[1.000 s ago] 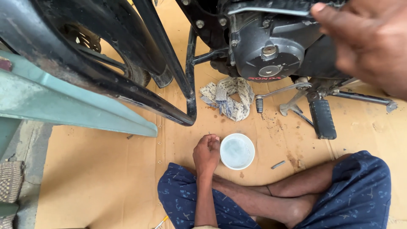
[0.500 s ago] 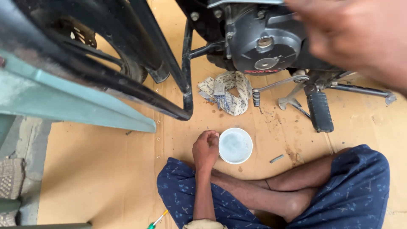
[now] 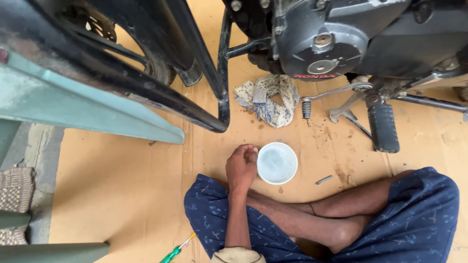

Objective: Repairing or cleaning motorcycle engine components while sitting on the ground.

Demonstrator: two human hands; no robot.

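One hand in view: left hand (image 3: 241, 168), fingers (image 3: 249, 155) curled into a loose fist, knuckles down on the flat tan cardboard floor sheet (image 3: 122, 195); whether anything small sits inside the fist cannot be told. Right hand out of view. Touching or just beside the fist: shallow round white plastic bowl (image 3: 277, 163), apparently holding only a film of liquid. Near the bowl, toward the crossed legs: short grey metal pin (image 3: 323, 179). Farther out: crumpled patterned rag (image 3: 268, 100), black rubber footpeg (image 3: 383, 127), dark motorcycle engine casing (image 3: 321, 44). By the near edge: green-handled screwdriver (image 3: 176, 250). Likely risks: bowl nudged by knuckles and tipped, wetting the cardboard; loose pin rolling off unseen beneath a knee.
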